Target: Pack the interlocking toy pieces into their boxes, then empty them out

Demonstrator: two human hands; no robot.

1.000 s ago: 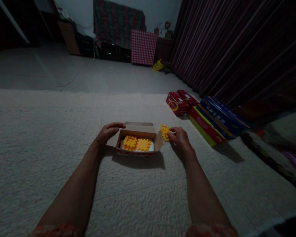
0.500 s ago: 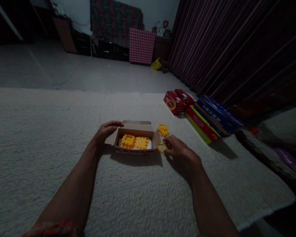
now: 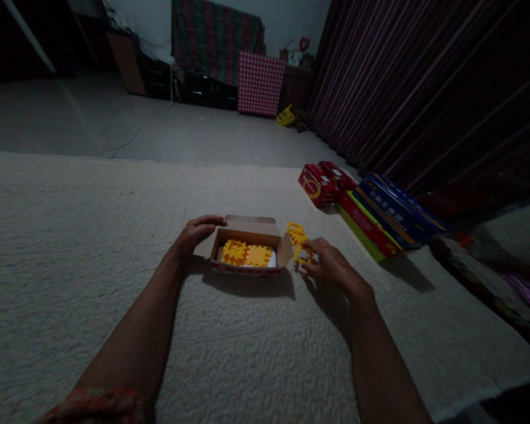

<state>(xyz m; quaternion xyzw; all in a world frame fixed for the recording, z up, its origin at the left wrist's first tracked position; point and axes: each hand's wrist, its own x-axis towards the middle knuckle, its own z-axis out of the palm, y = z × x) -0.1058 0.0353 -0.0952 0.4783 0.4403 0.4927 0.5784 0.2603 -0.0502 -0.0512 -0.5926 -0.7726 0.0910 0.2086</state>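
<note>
An open cardboard box [image 3: 247, 271] lies on the pale quilted cover with its flaps spread. Inside it are yellow interlocking toy pieces with notched edges [image 3: 258, 255] and something white under them. At the box's back left corner my left hand [image 3: 194, 237] grips the flaps, fingers along the back one. Just right of the box, my right hand [image 3: 329, 262] has a yellow frame-shaped piece [image 3: 297, 255] between thumb and fingers. More yellow pieces [image 3: 296, 233] lie on the cover beyond that hand.
Red boxes [image 3: 320, 187] and a blue box [image 3: 395, 209] on a red and green box [image 3: 366, 227] stand at the right. A dark curtain [image 3: 393, 76] hangs behind them. Past the quilted cover [image 3: 115, 247] is a tiled floor with a thin cable.
My right hand has shifted slightly right with the yellow frame piece, which now stands more upright. My left hand stays at the box corner. The whole view has shifted a little.
</note>
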